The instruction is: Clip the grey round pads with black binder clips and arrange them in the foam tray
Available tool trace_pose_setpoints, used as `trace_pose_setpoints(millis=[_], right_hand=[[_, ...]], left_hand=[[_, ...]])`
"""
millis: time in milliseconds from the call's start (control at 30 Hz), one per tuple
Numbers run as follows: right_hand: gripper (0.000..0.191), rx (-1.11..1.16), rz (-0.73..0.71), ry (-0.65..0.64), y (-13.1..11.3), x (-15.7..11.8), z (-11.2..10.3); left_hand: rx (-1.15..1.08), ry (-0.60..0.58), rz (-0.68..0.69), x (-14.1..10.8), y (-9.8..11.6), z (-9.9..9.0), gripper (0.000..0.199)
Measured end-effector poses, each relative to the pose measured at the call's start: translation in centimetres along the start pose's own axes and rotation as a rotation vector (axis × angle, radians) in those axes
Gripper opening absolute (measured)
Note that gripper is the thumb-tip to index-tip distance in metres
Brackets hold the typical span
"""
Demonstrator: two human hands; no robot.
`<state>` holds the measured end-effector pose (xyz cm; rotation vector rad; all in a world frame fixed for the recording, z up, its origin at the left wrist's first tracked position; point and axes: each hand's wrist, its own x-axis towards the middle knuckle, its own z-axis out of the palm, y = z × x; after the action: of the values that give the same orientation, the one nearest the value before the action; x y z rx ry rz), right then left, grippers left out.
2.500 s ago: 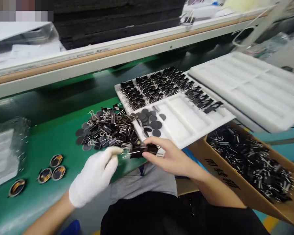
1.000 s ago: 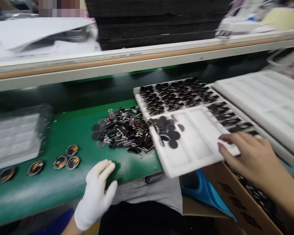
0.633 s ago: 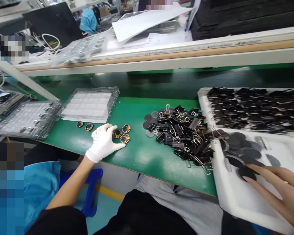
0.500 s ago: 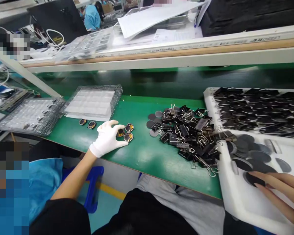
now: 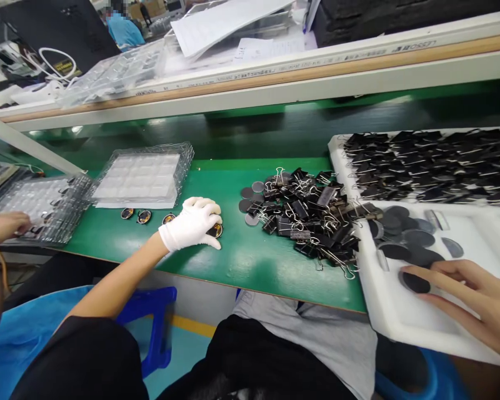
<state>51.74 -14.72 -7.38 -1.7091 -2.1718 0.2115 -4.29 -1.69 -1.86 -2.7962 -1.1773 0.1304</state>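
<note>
My left hand (image 5: pixel 194 224), in a white glove, is curled over small round parts on the green table. Thumb and fingers close around a round watch-like part (image 5: pixel 217 230) with a dark face, metal rim and orange-gold inside; the palm hides whatever else lies beneath. Another such part (image 5: pixel 169 218) lies by the glove's wrist side, with two more (image 5: pixel 144 216) farther left. Bare, my right hand (image 5: pixel 462 291) pinches a flat black disc (image 5: pixel 415 281) over the white foam tray (image 5: pixel 412 322). Loose dark discs (image 5: pixel 419 238) are spread in the tray behind it.
Black binder clips (image 5: pixel 308 214) are heaped mid-table, grey discs (image 5: pixel 250 205) beside them. More clips (image 5: pixel 433 166) fill the tray's back. Stacked clear trays (image 5: pixel 141 172) stand left. A co-worker's hand (image 5: pixel 6 226) is at another tray stack (image 5: pixel 62 208). A shelf (image 5: pixel 250 89) crosses behind.
My view has shifted, so the scene sits farther left. My left hand and the part in it have moved right along the table. My right hand still holds the black disc. A co-worker's hand has appeared at left.
</note>
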Motion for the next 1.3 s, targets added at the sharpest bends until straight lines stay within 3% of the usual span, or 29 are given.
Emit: trace_pose_setpoints(millis=[100,200,233,300,400,500,700,800,933,1200,1300], right_hand=[[0.048,0.113,0.027,-0.044,-3.1,-0.3,-1.7],[0.042,0.283,0.151,0.081,-10.0,0.0,-2.1],[0.038,0.407,0.122,0.12,-12.5,0.4,-1.7],[0.036,0.64,0.069,0.056,-16.8,1.5,-0.1],[0.036,0.728,0.042,0.087,-20.2,3.2,2.5],[0.036,0.66,0.012,0.127,-21.0,4.0,4.0],[0.024,0.663,0.105,0.075,-21.5,4.7,5.0],[0.023,0.644,0.13,0.077,-22.2,5.2,5.6],[0.025,0.544,0.083,0.034,-22.7,5.8,6.2],[0.043,0.137,0.03,-0.246,-23.0,6.1,6.6],[0.044,0.039,0.034,-0.281,-23.4,6.0,6.6]], left_hand=[[-0.025,0.067,0.074,1.1,2.1,0.5,0.075],[-0.043,0.135,0.186,2.7,5.7,0.8,0.072],[-0.056,0.151,0.226,3.4,7.0,0.9,0.072],[-0.089,0.171,0.291,4.6,9.2,0.9,0.073],[-0.119,0.15,0.366,6.1,11.3,0.8,0.077],[-0.143,0.135,0.391,6.6,12.0,0.6,0.079],[-0.177,0.11,0.191,5.2,11.7,0.5,0.072],[-0.226,0.068,0.194,5.1,11.4,0.8,0.056],[-0.291,0.059,0.223,5.3,11.0,1.1,0.054],[-0.316,0.046,0.226,5.6,10.9,1.3,0.057],[-0.29,0.084,0.218,5.4,10.9,1.3,0.057]])
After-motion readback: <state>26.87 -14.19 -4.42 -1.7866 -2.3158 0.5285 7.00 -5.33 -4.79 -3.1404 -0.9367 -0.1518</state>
